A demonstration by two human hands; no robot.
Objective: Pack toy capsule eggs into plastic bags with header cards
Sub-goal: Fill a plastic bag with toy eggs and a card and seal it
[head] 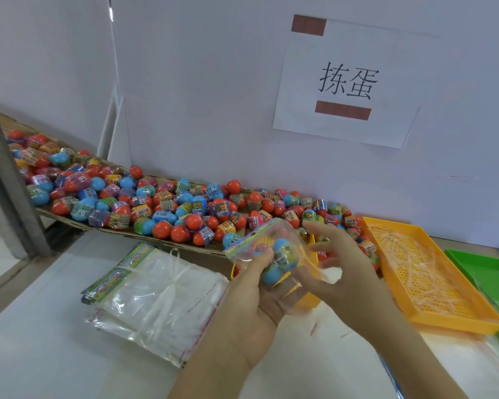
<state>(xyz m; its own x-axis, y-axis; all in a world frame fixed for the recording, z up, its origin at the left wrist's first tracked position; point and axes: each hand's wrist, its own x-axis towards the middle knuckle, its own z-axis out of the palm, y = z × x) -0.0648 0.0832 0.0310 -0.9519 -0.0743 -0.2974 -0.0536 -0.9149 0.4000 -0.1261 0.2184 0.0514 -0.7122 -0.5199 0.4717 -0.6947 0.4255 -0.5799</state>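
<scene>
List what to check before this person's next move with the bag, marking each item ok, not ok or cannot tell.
1. Left hand grips the plastic bag: ok.
2. Header card runs along the bag's top edge: ok.
3. Eggs are inside the bag, a blue egg shows; full count: cannot tell.
4. Right hand is beside the bag, fingers relaxed, holding no egg: ok.
5. Loose egg pile lies behind the bag: ok.
</scene>
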